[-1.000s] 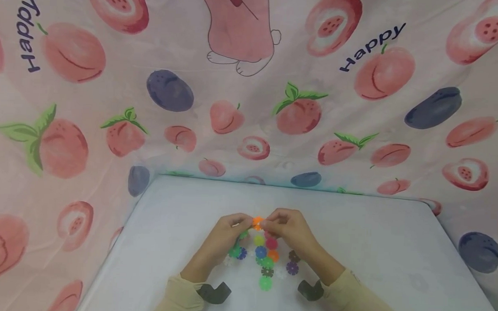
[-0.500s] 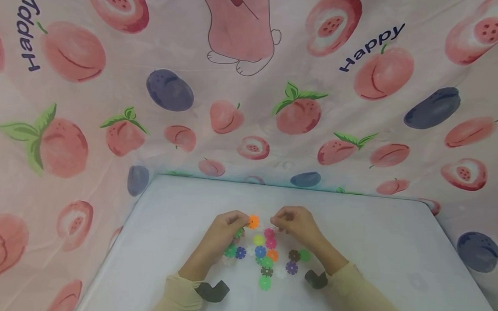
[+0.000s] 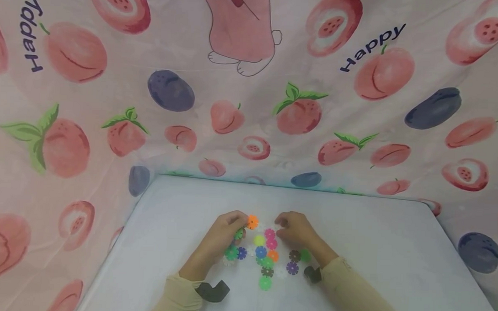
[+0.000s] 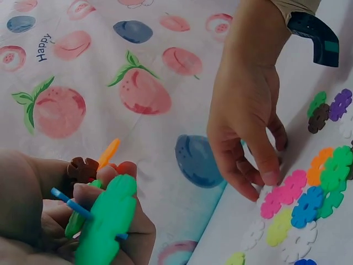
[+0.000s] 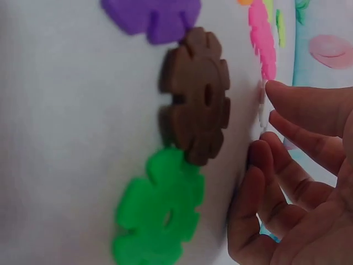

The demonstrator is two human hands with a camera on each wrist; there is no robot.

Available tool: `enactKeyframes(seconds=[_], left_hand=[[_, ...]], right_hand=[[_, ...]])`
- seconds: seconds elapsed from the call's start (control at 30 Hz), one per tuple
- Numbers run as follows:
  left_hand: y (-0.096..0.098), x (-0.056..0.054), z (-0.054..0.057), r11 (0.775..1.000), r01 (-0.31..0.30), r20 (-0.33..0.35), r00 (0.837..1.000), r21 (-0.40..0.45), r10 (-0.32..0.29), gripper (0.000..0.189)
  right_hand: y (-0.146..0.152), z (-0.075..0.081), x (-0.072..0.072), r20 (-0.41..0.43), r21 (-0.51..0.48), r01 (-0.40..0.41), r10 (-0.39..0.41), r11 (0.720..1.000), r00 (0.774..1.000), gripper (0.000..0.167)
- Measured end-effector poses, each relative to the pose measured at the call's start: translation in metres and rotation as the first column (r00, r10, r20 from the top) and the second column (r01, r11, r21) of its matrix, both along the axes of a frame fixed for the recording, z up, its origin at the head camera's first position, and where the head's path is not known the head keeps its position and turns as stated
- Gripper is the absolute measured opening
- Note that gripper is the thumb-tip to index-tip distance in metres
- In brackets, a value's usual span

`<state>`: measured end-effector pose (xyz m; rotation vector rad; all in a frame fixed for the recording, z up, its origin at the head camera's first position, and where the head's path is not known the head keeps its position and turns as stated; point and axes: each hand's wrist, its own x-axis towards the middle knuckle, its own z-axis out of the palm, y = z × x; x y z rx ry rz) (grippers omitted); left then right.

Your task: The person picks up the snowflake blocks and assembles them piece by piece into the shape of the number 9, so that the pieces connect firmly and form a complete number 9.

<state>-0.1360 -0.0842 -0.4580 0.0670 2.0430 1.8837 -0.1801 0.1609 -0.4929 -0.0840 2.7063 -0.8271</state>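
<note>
From my remote post I watch a person's left hand (image 3: pixel 226 228) pinch a cluster of linked, notched discs (image 3: pixel 239 233) above a white table (image 3: pixel 164 221), an orange disc (image 3: pixel 252 222) standing out past the fingertips, while the right hand (image 3: pixel 297 229) reaches down beside two pink discs (image 3: pixel 271 238) on the tabletop. I judge the step in hand to be picking up another piece for the cluster; the next move, as I read it, calls for lifting one disc cleanly and squaring its notch to a free one, the left grip firm so nothing twists apart. My head view reduces the cluster mostly to orange and green; the left wrist view opens it up, showing a large green disc (image 4: pixel 110 204) crossed by a blue disc (image 4: pixel 81 210) seen nearly edge-on, and a brown disc (image 4: pixel 83 167) next to the orange one. The right wrist view shows what the head view obscures: thumb and forefinger apart at the tips, a pale sliver (image 5: pixel 263 117) between them, though I cannot tell whether it is pinched or merely near. It also brings close a brown piece (image 5: pixel 187 105) meeting a bright green piece (image 5: pixel 143 204) on the table.
</note>
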Motion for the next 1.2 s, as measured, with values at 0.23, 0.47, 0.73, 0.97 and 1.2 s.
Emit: enactKeyframes(seconds=[0.23, 0.47, 0.73, 0.97, 1.2], left_hand=[[0.001, 0.001, 0.0, 0.999, 0.011, -0.026, 1.0, -0.051, -0.012, 0.029], [0.0, 0.001, 0.0, 0.998, 0.038, -0.028, 0.999, -0.047, -0.039, 0.029], [0.001, -0.001, -0.005, 0.997, 0.069, -0.042, 0.997, -0.042, -0.071, 0.029], [0.001, 0.0, -0.006, 0.996, 0.083, -0.073, 0.994, -0.041, -0.086, 0.024], [0.001, 0.001, -0.003, 0.996, 0.074, -0.082, 0.993, -0.054, -0.079, 0.024]], right_hand=[[-0.002, -0.002, -0.001, 0.001, 0.033, 0.009, -0.009, 0.999, 1.0, 0.023], [-0.001, -0.006, -0.001, -0.004, 0.039, 0.024, -0.024, 0.999, 1.0, 0.024], [0.002, 0.011, 0.005, -0.134, -0.091, 0.035, -0.047, 0.995, 0.99, 0.011], [-0.001, 0.04, 0.02, -0.152, -0.357, -0.071, 0.017, 0.931, 0.988, 0.011], [-0.008, 0.054, 0.032, -0.158, -0.448, -0.142, 0.078, 0.883, 0.984, 0.01]])
